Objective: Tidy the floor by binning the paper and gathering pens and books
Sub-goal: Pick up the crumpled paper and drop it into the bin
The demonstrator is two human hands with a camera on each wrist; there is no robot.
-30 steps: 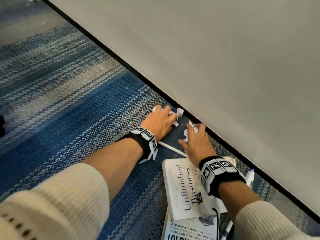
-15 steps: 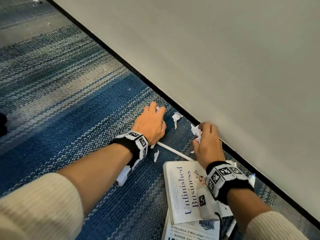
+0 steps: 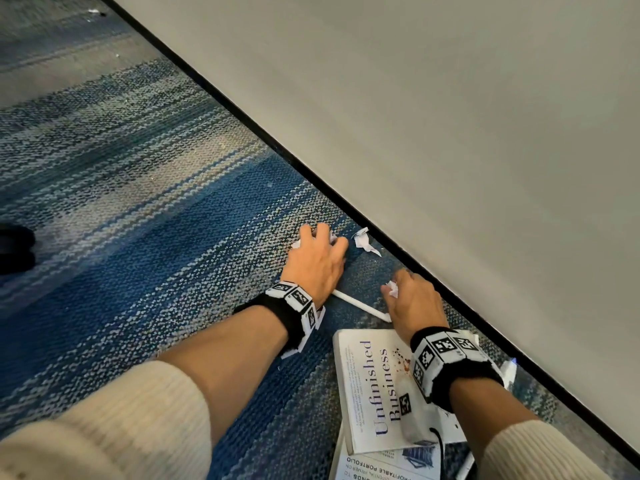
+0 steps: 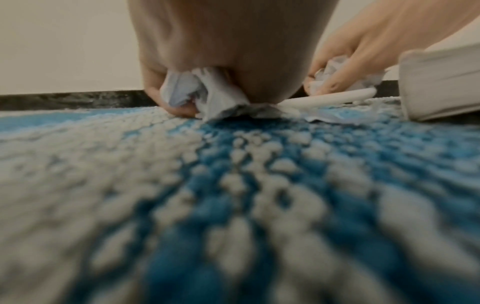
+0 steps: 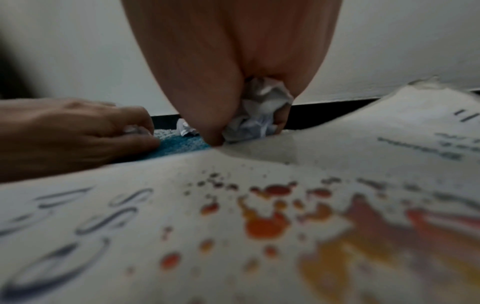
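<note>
My left hand [image 3: 320,258] lies low on the blue carpet, fingers curled round crumpled paper scraps [image 4: 200,92]. My right hand [image 3: 410,299] sits beside it near the wall, gripping a wad of crumpled paper [image 5: 259,111]. One loose paper scrap [image 3: 363,239] lies on the carpet by the black skirting, beyond my left fingers. A white pen [image 3: 360,304] lies between my wrists. The white book "Unfinished Business" [image 3: 377,386] lies under my right wrist, on top of a second book [image 3: 384,469].
A grey wall [image 3: 450,133] with a black skirting strip [image 3: 242,119] runs diagonally along the right. Another pen [image 3: 509,370] lies by the skirting behind my right wrist. Striped blue carpet [image 3: 138,220] spreads to the left. A dark object [image 3: 14,247] sits at the left edge.
My left hand slid forward onto scraps and closed on them. My right hand drew back from the skirting toward the book with its paper wad. One scrap stays by the wall.
</note>
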